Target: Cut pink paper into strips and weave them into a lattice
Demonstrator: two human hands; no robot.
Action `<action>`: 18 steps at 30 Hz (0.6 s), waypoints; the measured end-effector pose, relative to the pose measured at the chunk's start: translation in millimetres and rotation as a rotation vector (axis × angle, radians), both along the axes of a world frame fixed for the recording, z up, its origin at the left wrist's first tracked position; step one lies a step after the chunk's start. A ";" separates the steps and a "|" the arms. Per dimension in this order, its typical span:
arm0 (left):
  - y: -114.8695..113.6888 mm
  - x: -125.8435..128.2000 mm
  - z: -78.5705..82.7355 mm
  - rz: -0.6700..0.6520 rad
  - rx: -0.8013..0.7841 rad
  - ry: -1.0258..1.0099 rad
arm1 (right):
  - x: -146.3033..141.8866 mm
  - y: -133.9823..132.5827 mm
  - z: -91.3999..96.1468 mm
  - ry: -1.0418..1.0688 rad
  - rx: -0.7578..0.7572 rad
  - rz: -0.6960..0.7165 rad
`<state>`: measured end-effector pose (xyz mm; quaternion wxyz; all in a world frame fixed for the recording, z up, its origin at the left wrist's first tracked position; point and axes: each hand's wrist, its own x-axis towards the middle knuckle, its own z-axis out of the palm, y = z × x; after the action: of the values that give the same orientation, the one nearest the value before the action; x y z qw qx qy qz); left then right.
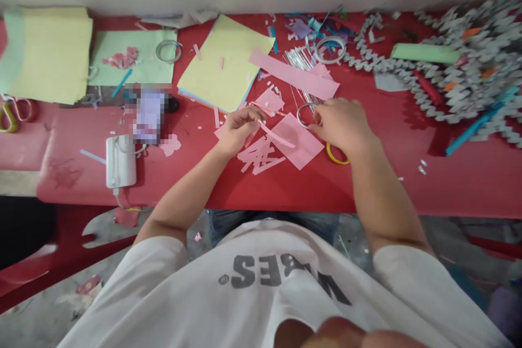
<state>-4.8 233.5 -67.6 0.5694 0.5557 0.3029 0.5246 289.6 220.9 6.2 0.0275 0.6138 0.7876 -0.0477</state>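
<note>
My left hand (241, 129) is closed in a pinch on a narrow pink paper strip (278, 135), which slants down to the right. My right hand (341, 124) is closed, with its thumb and fingertips at the edge of a tape roll (300, 116). Under the strip lies a pink paper square (302, 147). Several loose pink strips (261, 156) are heaped just in front of my left hand. A yellow loop (337, 155) shows partly beneath my right wrist; what it belongs to is hidden.
Yellow paper sheets (226, 65), a wide pink strip (293, 73) and thin wires (304, 65) lie beyond my hands. A second tape roll (331, 38) sits behind. Folded grey paper chains (460, 70) pile up right. A white power bank (121, 161) and scissors (16, 114) lie left.
</note>
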 end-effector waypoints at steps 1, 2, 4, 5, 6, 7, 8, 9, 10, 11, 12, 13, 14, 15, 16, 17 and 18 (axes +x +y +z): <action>0.2 0.6 -0.9 -0.018 -0.005 0.001 | 1.8 9.3 -8.4 0.015 -0.024 0.016; 0.5 1.4 -1.7 -0.036 -0.019 0.004 | 3.1 14.8 -16.2 0.039 -0.051 0.035; 0.6 3.3 -3.4 -0.064 -0.051 0.014 | 4.4 17.0 -29.1 0.103 -0.075 0.049; 0.4 4.5 -4.1 -0.068 -0.059 0.022 | 4.9 15.2 -33.8 0.126 -0.070 0.055; -0.1 5.8 -4.9 -0.067 -0.065 0.032 | 5.6 12.6 -37.4 0.137 -0.058 0.064; -0.9 7.3 -5.6 -0.066 -0.072 0.043 | 6.3 9.8 -39.9 0.137 -0.044 0.077; -2.1 8.8 -6.2 -0.069 -0.084 0.054 | 7.2 7.5 -41.3 0.130 -0.030 0.094; -3.5 10.3 -6.6 -0.077 -0.096 0.063 | 8.1 5.7 -41.9 0.124 -0.014 0.110; -5.1 11.8 -6.8 -0.089 -0.105 0.068 | 8.9 4.6 -41.6 0.124 0.009 0.118; -6.9 13.3 -6.7 -0.099 -0.108 0.069 | 9.4 3.9 -40.7 0.134 0.041 0.118; -8.7 14.8 -6.3 -0.105 -0.107 0.066 | 9.5 3.2 -39.5 0.156 0.080 0.115; -10.5 16.2 -5.6 -0.108 -0.105 0.061 | 9.1 2.3 -38.2 0.191 0.125 0.113; -12.2 17.5 -4.8 -0.106 -0.104 0.051 | 8.1 0.9 -37.1 0.236 0.173 0.111; -13.7 18.7 -3.7 -0.108 -0.108 0.039 | 6.4 -1.3 -36.3 0.286 0.213 0.115; -14.9 19.6 -2.6 -0.111 -0.114 0.025 | 3.9 -4.2 -36.1 0.339 0.243 0.124; -15.9 20.4 -1.5 -0.112 -0.118 0.011 | 0.5 -7.8 -36.4 0.395 0.261 0.131; -16.6 20.9 -0.7 -0.113 -0.118 -0.001 | -3.5 -11.9 -37.3 0.455 0.265 0.135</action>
<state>16.0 216.9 -68.3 0.6300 0.5371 0.3012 0.4732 286.1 209.1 -31.1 -0.2276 0.5315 0.8121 -0.0788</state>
